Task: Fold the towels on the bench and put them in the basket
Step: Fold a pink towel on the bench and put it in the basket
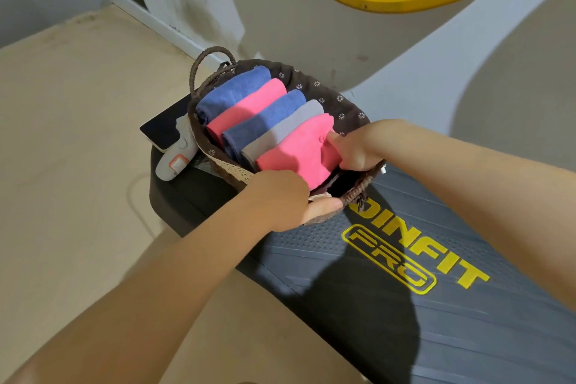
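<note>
Tucking the last folded pink towel into the brown woven basket on the dark padded bench.
My left hand grips the near rim; my right hand pinches the towel's edge. I'd press it down level beside the grey one.

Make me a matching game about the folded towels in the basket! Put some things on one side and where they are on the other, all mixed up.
Things:
1. blue folded towel at the row's far end
2. grey folded towel
3. pink folded towel nearest the person
4. white handheld device with an orange button

Places:
A. outside the brown woven basket, on the black bench
B. touched by the right hand
C. next to the basket's looped handle
D. between a blue towel and a pink towel

Pairs: 1-C, 2-D, 3-B, 4-A
</note>
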`<state>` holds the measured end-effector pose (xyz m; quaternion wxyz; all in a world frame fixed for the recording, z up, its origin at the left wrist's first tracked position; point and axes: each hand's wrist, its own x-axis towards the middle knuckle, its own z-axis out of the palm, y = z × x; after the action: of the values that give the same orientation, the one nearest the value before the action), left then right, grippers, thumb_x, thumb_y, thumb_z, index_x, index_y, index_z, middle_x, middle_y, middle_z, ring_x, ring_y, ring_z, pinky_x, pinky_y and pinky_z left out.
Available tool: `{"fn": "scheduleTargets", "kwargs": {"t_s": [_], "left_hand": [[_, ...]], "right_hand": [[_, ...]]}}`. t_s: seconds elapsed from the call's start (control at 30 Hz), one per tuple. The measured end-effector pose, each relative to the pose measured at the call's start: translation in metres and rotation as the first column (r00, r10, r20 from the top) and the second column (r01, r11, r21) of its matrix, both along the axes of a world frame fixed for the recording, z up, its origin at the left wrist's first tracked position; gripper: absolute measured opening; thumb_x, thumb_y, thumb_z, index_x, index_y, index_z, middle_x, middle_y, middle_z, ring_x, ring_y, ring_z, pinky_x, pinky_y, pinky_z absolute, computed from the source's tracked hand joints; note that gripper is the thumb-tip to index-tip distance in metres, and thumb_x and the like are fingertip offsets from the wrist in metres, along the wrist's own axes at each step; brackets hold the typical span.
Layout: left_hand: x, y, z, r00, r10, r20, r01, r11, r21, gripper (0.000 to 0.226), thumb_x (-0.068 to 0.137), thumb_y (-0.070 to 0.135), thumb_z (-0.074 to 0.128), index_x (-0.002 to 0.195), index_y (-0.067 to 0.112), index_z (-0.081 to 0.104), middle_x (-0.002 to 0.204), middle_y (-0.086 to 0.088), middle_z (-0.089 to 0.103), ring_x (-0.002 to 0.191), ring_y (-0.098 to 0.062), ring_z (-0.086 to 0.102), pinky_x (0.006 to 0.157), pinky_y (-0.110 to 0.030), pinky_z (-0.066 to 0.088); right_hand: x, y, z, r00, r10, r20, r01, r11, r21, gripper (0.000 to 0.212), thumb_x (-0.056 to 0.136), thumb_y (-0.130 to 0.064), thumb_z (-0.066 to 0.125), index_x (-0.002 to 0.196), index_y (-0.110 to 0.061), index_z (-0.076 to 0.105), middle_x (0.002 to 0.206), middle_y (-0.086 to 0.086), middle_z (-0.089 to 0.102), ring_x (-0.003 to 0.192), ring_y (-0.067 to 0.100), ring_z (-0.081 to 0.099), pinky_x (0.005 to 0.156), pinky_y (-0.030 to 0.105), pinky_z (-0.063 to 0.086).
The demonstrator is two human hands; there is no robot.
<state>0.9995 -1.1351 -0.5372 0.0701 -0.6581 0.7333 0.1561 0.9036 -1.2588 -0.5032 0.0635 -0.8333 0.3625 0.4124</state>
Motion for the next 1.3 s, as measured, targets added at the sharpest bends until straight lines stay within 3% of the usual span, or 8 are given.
{"fn": "scheduleTargets", "kwargs": {"t_s": [0.2,0.33,0.5,0.6,0.77,0.93,1.17,1.3], "left_hand": [[-0.009,-0.002,0.011,0.995,0.052,0.082,-0.066,0.981,0.183,0.083,0.082,0.074,0.021,0.11,0.004,0.056,0.116,-0.013,0.057,0.106,-0.029,0.053,0.084,-0.036,0.041],[-0.006,-0.001,0.017,0.999,0.048,0.026,-0.054,0.948,0.314,0.08,0.086,0.07,0.025,0.138,0.01,0.036,0.131,-0.014,0.052,0.117,-0.03,0.05,0.092,-0.037,0.041],[0.011,0.025,0.021,0.988,-0.074,-0.134,0.037,0.965,-0.259,0.056,0.088,0.055,0.04,0.129,0.018,0.047,0.111,-0.005,0.063,0.103,-0.025,0.058,0.083,-0.032,0.043],[0.024,0.031,0.006,0.998,-0.052,0.047,0.068,0.889,-0.452,0.056,0.084,0.053,0.035,0.112,0.014,0.063,0.107,-0.005,0.068,0.103,-0.022,0.063,0.087,-0.035,0.038],[0.019,0.031,0.0,0.989,-0.053,0.136,0.085,0.967,-0.241,0.071,0.075,0.072,0.023,0.087,0.026,0.075,0.13,-0.017,0.056,0.122,-0.033,0.051,0.098,-0.045,0.042],[0.014,0.025,0.007,0.999,0.008,0.047,-0.002,0.991,-0.134,0.1,0.06,0.082,0.001,0.119,0.028,0.062,0.158,-0.007,0.003,0.144,-0.026,0.003,0.117,-0.039,0.004],[0.018,0.027,-0.006,0.992,-0.02,0.128,0.061,0.945,-0.322,0.072,0.075,0.069,0.027,0.069,0.016,0.076,0.114,-0.012,0.062,0.106,-0.032,0.051,0.088,-0.039,0.029],[0.025,0.026,-0.012,0.987,-0.087,0.135,0.133,0.916,-0.378,0.062,0.075,0.064,0.029,0.073,0.024,0.076,0.084,0.002,0.066,0.088,-0.023,0.058,0.073,-0.034,0.046]], "right_hand": [[-0.001,0.006,-0.002,0.992,0.021,0.127,0.0,0.987,-0.163,0.037,0.098,-0.013,0.039,0.134,-0.003,0.042,0.128,0.014,0.054,0.113,0.031,0.054,0.081,0.032,0.04],[0.002,0.008,-0.002,0.976,-0.028,0.216,0.086,0.96,-0.266,0.03,0.093,-0.015,0.049,0.12,-0.004,0.055,0.124,0.013,0.055,0.113,0.032,0.056,0.081,0.034,0.045],[-0.009,0.02,0.017,0.907,0.077,0.414,0.05,0.956,-0.289,0.024,0.092,-0.011,0.045,0.11,-0.007,0.061,0.111,0.016,0.06,0.093,0.033,0.057,0.063,0.027,0.041],[-0.016,0.037,0.015,0.951,0.151,0.27,-0.13,0.987,-0.093,0.039,0.096,-0.018,0.039,0.134,-0.02,0.043,0.134,0.008,0.053,0.116,0.03,0.053,0.09,0.038,0.048],[-0.001,0.044,-0.007,0.996,0.007,-0.089,-0.012,0.998,-0.063,0.071,0.098,-0.04,0.029,0.143,-0.033,-0.025,0.16,0.003,-0.001,0.143,0.031,0.022,0.108,0.046,0.029],[0.006,0.045,-0.01,0.995,-0.085,-0.043,0.083,0.996,-0.035,0.073,0.097,-0.051,0.026,0.142,-0.031,-0.027,0.158,0.004,-0.017,0.143,0.032,0.021,0.11,0.046,0.026],[-0.016,0.055,0.015,0.95,0.259,0.173,-0.207,0.94,-0.27,0.049,0.1,-0.041,0.021,0.146,-0.025,0.021,0.148,0.005,0.036,0.132,0.027,0.04,0.104,0.043,0.03],[-0.018,0.052,0.01,0.985,0.173,0.01,-0.17,0.976,-0.138,0.053,0.1,-0.042,0.018,0.147,-0.038,-0.006,0.159,-0.006,0.01,0.142,0.025,0.027,0.103,0.043,0.034]]}}
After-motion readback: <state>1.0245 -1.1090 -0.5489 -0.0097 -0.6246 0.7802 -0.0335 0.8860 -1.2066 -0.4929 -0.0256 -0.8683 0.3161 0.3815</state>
